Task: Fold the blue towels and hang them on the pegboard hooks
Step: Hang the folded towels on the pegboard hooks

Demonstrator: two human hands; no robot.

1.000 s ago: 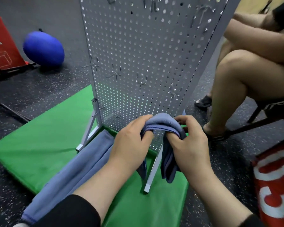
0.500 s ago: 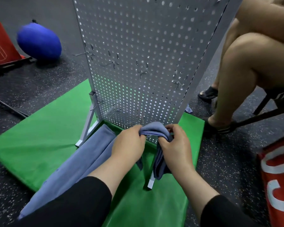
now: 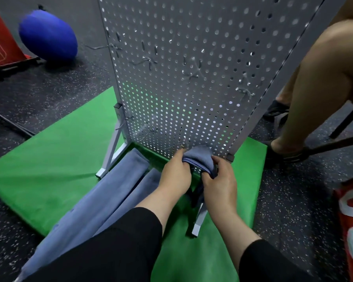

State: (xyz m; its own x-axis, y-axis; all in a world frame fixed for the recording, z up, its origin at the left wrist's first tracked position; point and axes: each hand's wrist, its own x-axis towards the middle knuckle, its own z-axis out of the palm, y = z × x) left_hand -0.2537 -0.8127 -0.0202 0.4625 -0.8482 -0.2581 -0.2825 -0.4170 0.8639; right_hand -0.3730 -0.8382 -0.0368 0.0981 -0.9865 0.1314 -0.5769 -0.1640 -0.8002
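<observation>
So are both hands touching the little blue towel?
Touching. The head view shows the left hand and right hand each curled round the folded blue towel, gripping it low against the pegboard.

blue ball (image 3: pixel 48 35) on speckled floor (image 3: pixel 49 94), green mat (image 3: pixel 49 159), seated person's legs (image 3: pixel 324 78)

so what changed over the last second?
Both hands, the left hand and the right hand, carried the folded blue towel down the pegboard to its bottom edge, by the low hooks. Grip unchanged. The other blue towel stayed on the green mat.
</observation>
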